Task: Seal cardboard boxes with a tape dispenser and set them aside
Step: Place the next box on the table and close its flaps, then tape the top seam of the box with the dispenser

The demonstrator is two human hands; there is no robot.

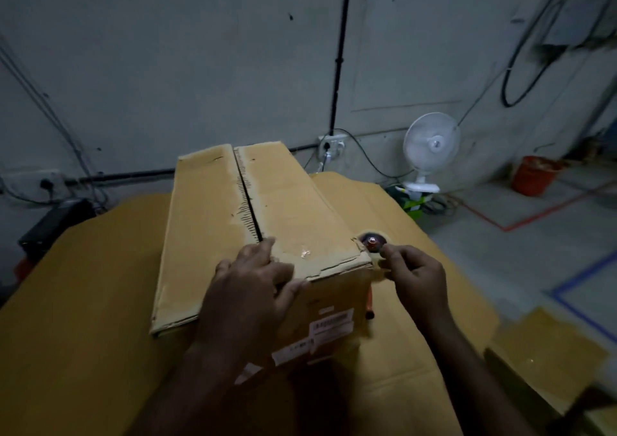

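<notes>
A long brown cardboard box (293, 202) lies in the middle of the view, its two top flaps folded down with a dark open seam running away from me. My left hand (253, 288) presses flat on the near end of the flaps, fingers spread across the seam. Just off the box's near right corner stands a tape dispenser (372, 243) with a red hub and a red handle hanging below. My right hand (417, 282) pinches at the dispenser's tape roll; whether it grips the tape end or the roll itself is unclear.
The box rests on a wide flattened cardboard sheet (83, 302). A white fan (430, 145) stands at the back right near a wall socket (330, 147), an orange bucket (536, 175) farther right. Red and blue floor tape lines run at right. A dark object (56, 225) sits at left.
</notes>
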